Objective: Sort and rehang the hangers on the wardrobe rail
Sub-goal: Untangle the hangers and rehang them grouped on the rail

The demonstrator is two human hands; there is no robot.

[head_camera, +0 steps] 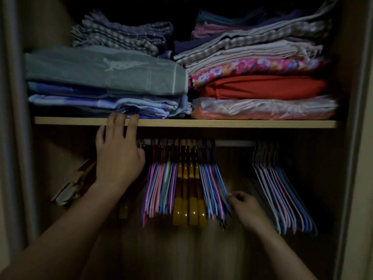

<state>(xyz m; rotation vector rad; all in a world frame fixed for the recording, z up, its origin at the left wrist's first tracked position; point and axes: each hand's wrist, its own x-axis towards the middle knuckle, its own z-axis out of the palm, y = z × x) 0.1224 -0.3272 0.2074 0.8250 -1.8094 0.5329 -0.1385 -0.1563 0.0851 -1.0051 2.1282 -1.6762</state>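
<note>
Just beside the right hand (245,209) fingers (232,196): hangers (214,190).

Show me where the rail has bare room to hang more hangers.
The silver wardrobe rail is bare between the tight bunch of coloured wire hangers and yellow plastic hangers and the separate pink-and-blue wire hanger group at right. Left of the bunch is crowded: the left hand sits there. The right hand touches the bunch's right edge.
</note>
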